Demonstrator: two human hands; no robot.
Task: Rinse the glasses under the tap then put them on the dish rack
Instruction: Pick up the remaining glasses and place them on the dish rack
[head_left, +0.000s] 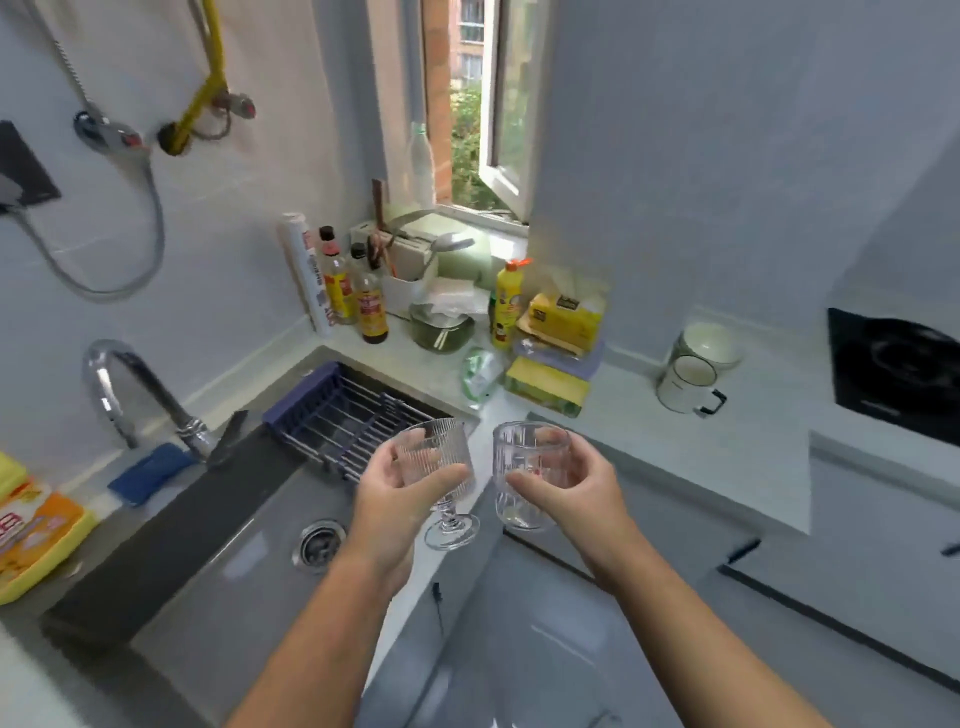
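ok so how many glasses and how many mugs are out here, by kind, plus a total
clear ribbed glasses: 2, one held in the left hand, one in the right hand
white mugs on the grey counter: 2
total: 4

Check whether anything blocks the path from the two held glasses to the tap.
Nothing visible does. The left hand holds the stemmed glass, the right hand the other glass, above the sink rim; only open basin lies toward the tap. The dish rack sits behind.
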